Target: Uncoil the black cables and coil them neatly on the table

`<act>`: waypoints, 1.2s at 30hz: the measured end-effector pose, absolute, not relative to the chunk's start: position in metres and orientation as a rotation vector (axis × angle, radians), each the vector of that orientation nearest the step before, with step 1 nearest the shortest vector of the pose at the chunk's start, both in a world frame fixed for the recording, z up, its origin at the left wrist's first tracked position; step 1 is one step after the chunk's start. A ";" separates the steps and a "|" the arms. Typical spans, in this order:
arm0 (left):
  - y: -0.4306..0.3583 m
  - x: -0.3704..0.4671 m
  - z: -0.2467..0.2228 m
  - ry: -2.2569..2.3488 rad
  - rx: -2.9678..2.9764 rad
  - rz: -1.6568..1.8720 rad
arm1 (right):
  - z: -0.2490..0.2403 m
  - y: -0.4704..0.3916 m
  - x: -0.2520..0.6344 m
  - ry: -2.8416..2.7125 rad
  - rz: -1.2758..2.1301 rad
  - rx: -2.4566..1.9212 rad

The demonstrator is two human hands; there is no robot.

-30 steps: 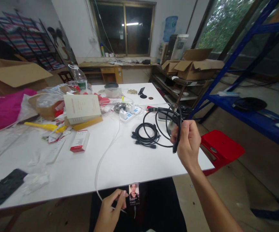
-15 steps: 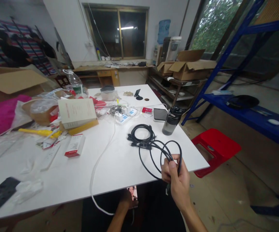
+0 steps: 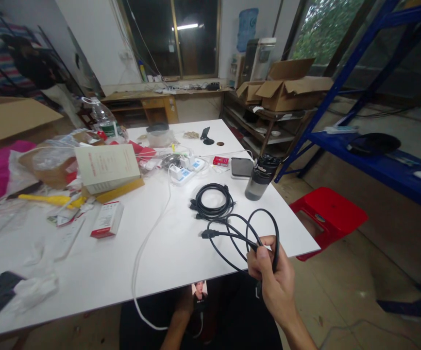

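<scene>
My right hand [image 3: 270,272] is closed round a looped black cable [image 3: 228,234] at the table's near right edge. One plug of this cable points left above the tabletop, and another end hangs below my fingers. Behind it a second coiled black cable [image 3: 210,214] lies on the white table [image 3: 166,272]. Below the table edge, over my lap, my left hand [image 3: 184,307] grips a lit smartphone [image 3: 199,295] with a white cord at its lower end. The fingers of that hand are largely lost in shadow.
A dark bottle [image 3: 260,177] stands near the right edge, beside a grey-black flat device [image 3: 242,167]. A power strip [image 3: 186,172] sits mid-table. Boxes, including a red-white one [image 3: 107,219], and plastic bags crowd the left. A red stool [image 3: 332,214] and blue rack [image 3: 385,165] are at right.
The held cable's plug has come away from the coil and now points left in front of it. My right hand has shifted slightly right and down; more of the phone's screen shows.
</scene>
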State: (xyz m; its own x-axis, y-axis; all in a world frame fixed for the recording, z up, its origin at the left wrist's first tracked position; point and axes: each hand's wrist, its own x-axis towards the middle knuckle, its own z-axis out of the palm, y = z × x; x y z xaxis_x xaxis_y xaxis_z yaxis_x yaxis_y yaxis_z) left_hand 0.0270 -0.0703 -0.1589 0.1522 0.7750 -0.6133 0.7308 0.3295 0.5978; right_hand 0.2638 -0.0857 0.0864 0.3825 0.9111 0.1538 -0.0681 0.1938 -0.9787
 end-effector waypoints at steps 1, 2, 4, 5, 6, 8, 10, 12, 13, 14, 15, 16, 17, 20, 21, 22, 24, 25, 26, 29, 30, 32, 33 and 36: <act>-0.071 0.024 -0.157 1.587 1.402 0.057 | 0.087 -0.086 0.263 -0.937 0.869 -1.145; -0.072 0.021 -0.155 1.592 1.404 0.060 | 0.088 -0.087 0.261 -0.943 0.889 -1.126; -0.075 0.015 -0.148 1.587 1.416 0.088 | 0.089 -0.090 0.258 -0.958 0.927 -1.089; -0.077 0.012 -0.142 1.577 1.422 0.114 | 0.090 -0.091 0.256 -0.963 0.945 -1.074; -0.079 0.010 -0.134 1.564 1.428 0.143 | 0.090 -0.092 0.254 -0.964 0.960 -1.063; -0.082 0.005 -0.109 1.531 1.434 0.207 | 0.090 -0.094 0.248 -0.965 0.993 -1.058; -0.087 0.002 -0.074 1.463 1.427 0.285 | 0.086 -0.095 0.241 -0.966 1.032 -1.075; -0.091 0.001 -0.032 1.275 1.347 0.413 | 0.081 -0.096 0.231 -0.992 1.087 -1.106; -0.092 0.001 -0.011 1.211 1.321 0.467 | 0.077 -0.097 0.226 -1.014 1.113 -1.125; -0.094 0.001 0.008 1.156 1.299 0.494 | 0.073 -0.098 0.220 -1.050 1.134 -1.151; -0.094 0.002 0.025 1.122 1.274 0.531 | 0.070 -0.099 0.215 -1.102 1.148 -1.183; -0.095 0.002 0.038 1.101 1.244 0.586 | 0.068 -0.101 0.209 -1.170 1.157 -1.218; -0.095 0.004 0.048 1.111 1.203 0.654 | 0.066 -0.102 0.204 -1.249 1.162 -1.248; -0.090 0.009 0.063 1.206 1.062 0.879 | 0.070 -0.106 0.192 -1.516 1.182 -1.223; -0.088 0.011 0.067 1.232 1.031 0.930 | 0.074 -0.107 0.190 -1.591 1.191 -1.182; -0.085 0.013 0.071 1.246 1.018 0.960 | 0.078 -0.107 0.190 -1.652 1.199 -1.137; -0.079 0.013 0.080 1.248 1.041 0.949 | 0.087 -0.107 0.195 -1.712 1.221 -1.098; -0.077 0.010 0.085 1.248 1.068 0.916 | 0.090 -0.106 0.200 -1.704 1.228 -1.115; -0.074 0.005 0.089 1.256 1.099 0.884 | 0.092 -0.105 0.207 -1.670 1.220 -1.151; -0.069 -0.020 0.097 1.309 1.193 0.845 | 0.088 -0.102 0.239 -1.462 1.104 -1.306; -0.068 -0.031 0.099 1.330 1.202 0.863 | 0.084 -0.101 0.252 -1.373 1.055 -1.345; -0.067 -0.053 0.103 1.361 1.170 0.929 | 0.075 -0.101 0.283 -1.171 0.985 -1.402; -0.066 -0.064 0.105 1.378 1.132 0.970 | 0.071 -0.103 0.300 -1.051 0.959 -1.420; -0.065 -0.092 0.114 1.471 1.009 1.145 | 0.065 -0.111 0.349 -0.669 0.858 -1.388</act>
